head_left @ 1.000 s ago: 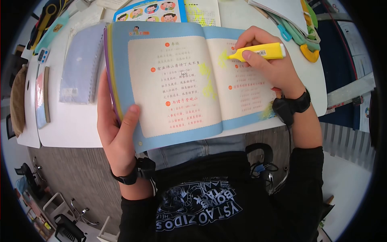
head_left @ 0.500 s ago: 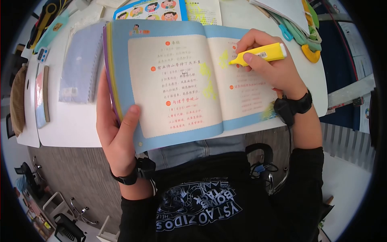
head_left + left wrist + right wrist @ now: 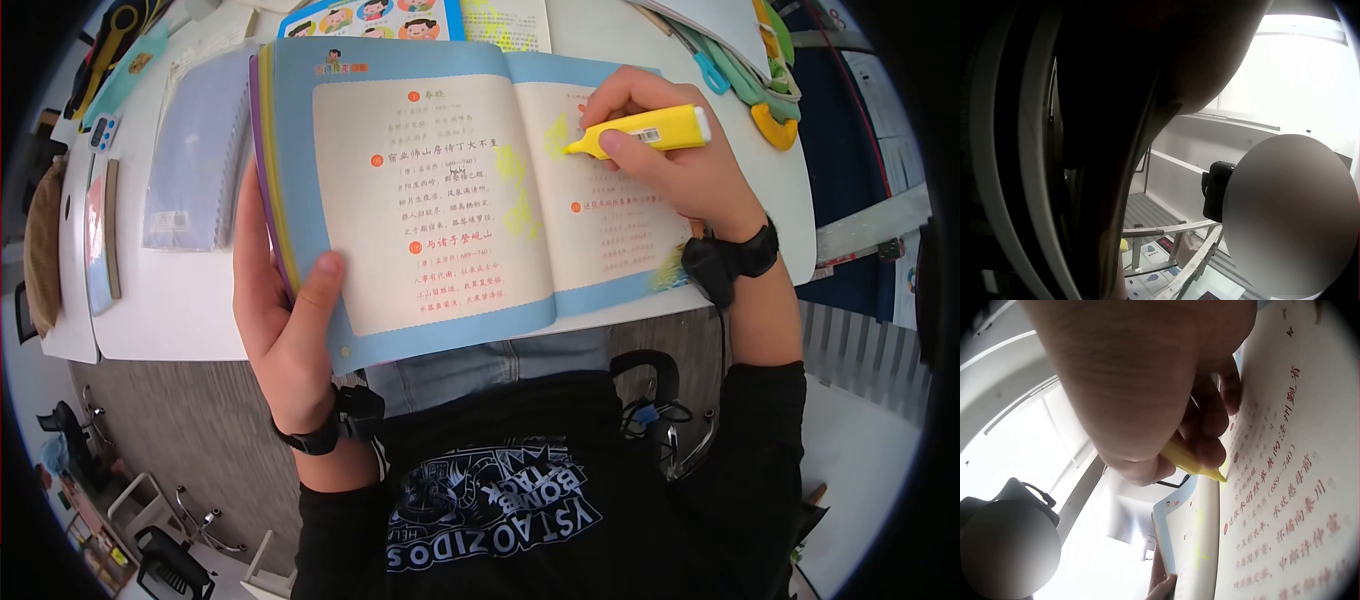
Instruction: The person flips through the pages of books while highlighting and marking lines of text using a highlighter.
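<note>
An open book [image 3: 430, 200] with blue page borders and printed Chinese verses is held tilted over the table's front edge. My left hand [image 3: 290, 320] grips its left side, thumb on the page margin and the other fingers hidden behind the cover. In my right hand [image 3: 660, 150], a yellow highlighter [image 3: 650, 132] is pinched between thumb and fingers. Its tip meets the right page beside yellow marks [image 3: 558, 135], as the right wrist view also shows. More yellow scribbles [image 3: 515, 190] run along the left page near the fold. The left wrist view is mostly dark.
On the white table [image 3: 170, 320], a pale spiral notebook [image 3: 200, 150] lies left of the book. A blue sheet with cartoon faces [image 3: 375, 20] lies behind it. Scissors with light blue handles [image 3: 712, 75] and a green-and-yellow item [image 3: 770, 125] are at the right.
The book has shifted slightly up in the head view, along with the left hand. The highlighter tip has made small moves around the yellow marks on the right page.
</note>
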The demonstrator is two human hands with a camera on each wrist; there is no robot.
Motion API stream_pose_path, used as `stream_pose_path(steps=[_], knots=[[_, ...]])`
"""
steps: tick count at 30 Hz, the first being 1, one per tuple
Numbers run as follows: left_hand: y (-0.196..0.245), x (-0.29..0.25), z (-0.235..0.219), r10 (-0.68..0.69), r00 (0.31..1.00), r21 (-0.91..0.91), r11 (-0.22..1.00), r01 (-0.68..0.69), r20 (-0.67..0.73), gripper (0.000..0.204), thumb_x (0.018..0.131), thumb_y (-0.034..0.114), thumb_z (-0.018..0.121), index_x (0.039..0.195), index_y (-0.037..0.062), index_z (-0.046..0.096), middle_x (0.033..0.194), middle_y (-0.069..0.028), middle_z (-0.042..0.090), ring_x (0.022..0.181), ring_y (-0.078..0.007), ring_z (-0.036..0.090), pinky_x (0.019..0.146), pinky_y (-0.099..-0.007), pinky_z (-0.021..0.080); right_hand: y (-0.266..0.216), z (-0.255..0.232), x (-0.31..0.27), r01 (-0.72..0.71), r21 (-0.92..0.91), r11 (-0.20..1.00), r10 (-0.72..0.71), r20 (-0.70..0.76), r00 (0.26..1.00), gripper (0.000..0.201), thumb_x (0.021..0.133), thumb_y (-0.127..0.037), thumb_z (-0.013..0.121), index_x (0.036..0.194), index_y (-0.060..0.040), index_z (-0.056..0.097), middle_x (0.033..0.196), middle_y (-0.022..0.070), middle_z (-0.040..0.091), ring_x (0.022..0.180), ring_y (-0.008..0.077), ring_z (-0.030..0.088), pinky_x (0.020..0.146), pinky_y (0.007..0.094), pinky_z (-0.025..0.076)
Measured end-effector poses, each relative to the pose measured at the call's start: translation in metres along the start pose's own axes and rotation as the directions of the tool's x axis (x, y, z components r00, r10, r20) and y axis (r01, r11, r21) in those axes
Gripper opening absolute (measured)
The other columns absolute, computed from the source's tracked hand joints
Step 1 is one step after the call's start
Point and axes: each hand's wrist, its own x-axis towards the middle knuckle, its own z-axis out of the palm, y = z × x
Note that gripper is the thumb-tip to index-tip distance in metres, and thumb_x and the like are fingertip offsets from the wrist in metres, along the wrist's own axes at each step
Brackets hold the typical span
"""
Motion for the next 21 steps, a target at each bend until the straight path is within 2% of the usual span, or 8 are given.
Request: stream_pose_path(steps=[4,10,13,15,16,18,19,21], knots=[[0.002,0.001,0.002,0.003,1.000,0.002,1.000,-0.003,-0.002,0.078,0.096,0.000,0.062,0.164,-0.0048,0.024,0.163,-0.0218,0.041,0.141,-0.0263,0.052,0.117,-0.0381,0.040,0.004,0.001,0.001,-0.029,-0.001,1.000,0.029,-0.075,0.997,0.018,0.094,-0.022,0.069,0.103,-0.0054,0.066,0.090,0.0011,0.068,0.081,0.0085,0.061,0.073,0.0256,0.048],[-0.001,0.001,0.000,0.011,1.000,0.008,1.000,-0.011,0.003,0.078,0.095,0.000,0.062,0.164,-0.0053,0.025,0.162,-0.0223,0.042,0.140,-0.0259,0.052,0.116,-0.0378,0.041,0.004,0.001,0.000,0.024,0.061,0.998,-0.026,0.036,0.999,0.018,0.094,-0.021,0.068,0.103,-0.0052,0.066,0.089,0.0016,0.068,0.077,0.0087,0.060,0.071,0.0256,0.048],[-0.001,0.001,0.000,0.018,1.000,0.022,1.000,-0.018,0.001,0.078,0.095,0.000,0.062,0.164,-0.0053,0.025,0.163,-0.0223,0.041,0.141,-0.0265,0.052,0.116,-0.0379,0.040,0.001,0.003,0.000,-0.025,0.137,0.990,0.037,-0.084,0.996,0.016,0.093,-0.018,0.067,0.100,-0.0044,0.065,0.089,0.0014,0.068,0.077,0.0082,0.059,0.070,0.0257,0.047],[0.000,0.001,0.002,0.021,1.000,0.021,1.000,-0.021,-0.004,0.078,0.095,0.000,0.062,0.164,-0.0053,0.026,0.163,-0.0223,0.041,0.141,-0.0266,0.052,0.116,-0.0380,0.040,0.011,-0.004,0.000,0.006,-0.028,1.000,-0.007,-0.021,1.000,0.016,0.094,-0.019,0.067,0.098,-0.0040,0.064,0.090,0.0008,0.067,0.079,0.0067,0.058,0.071,0.0246,0.047],[0.001,0.001,0.002,0.020,1.000,0.022,1.000,-0.020,-0.012,0.078,0.095,0.000,0.062,0.164,-0.0052,0.026,0.163,-0.0223,0.041,0.141,-0.0267,0.052,0.116,-0.0380,0.040,0.015,-0.007,0.000,0.008,-0.033,0.999,-0.009,-0.025,1.000,0.016,0.094,-0.019,0.067,0.098,-0.0040,0.064,0.090,0.0008,0.067,0.079,0.0067,0.058,0.071,0.0246,0.047],[-0.001,0.000,0.003,0.022,0.999,0.013,1.000,-0.022,-0.023,0.077,0.095,-0.001,0.061,0.163,-0.0053,0.026,0.163,-0.0223,0.041,0.141,-0.0267,0.052,0.116,-0.0380,0.040,0.021,-0.010,-0.002,0.069,0.168,0.983,-0.054,-0.089,0.995,0.014,0.097,-0.019,0.065,0.098,-0.0051,0.062,0.092,0.0000,0.066,0.080,0.0055,0.057,0.071,0.0235,0.046],[-0.002,0.000,0.003,0.017,0.999,0.006,1.000,-0.017,-0.037,0.077,0.095,-0.001,0.061,0.163,-0.0053,0.026,0.162,-0.0222,0.042,0.141,-0.0266,0.052,0.117,-0.0380,0.040,0.020,-0.010,-0.001,0.069,0.167,0.984,-0.055,-0.089,0.995,0.014,0.097,-0.019,0.065,0.098,-0.0051,0.062,0.092,0.0000,0.066,0.080,0.0055,0.057,0.071,0.0235,0.046],[-0.001,0.001,0.002,0.019,1.000,0.002,1.000,-0.019,-0.022,0.077,0.095,-0.001,0.061,0.163,-0.0052,0.027,0.162,-0.0219,0.042,0.141,-0.0265,0.051,0.117,-0.0379,0.039,0.016,-0.007,0.001,-0.007,0.272,0.962,0.041,-0.120,0.992,0.017,0.100,-0.023,0.066,0.106,-0.0070,0.065,0.095,-0.0007,0.066,0.085,0.0055,0.059,0.075,0.0216,0.047]])
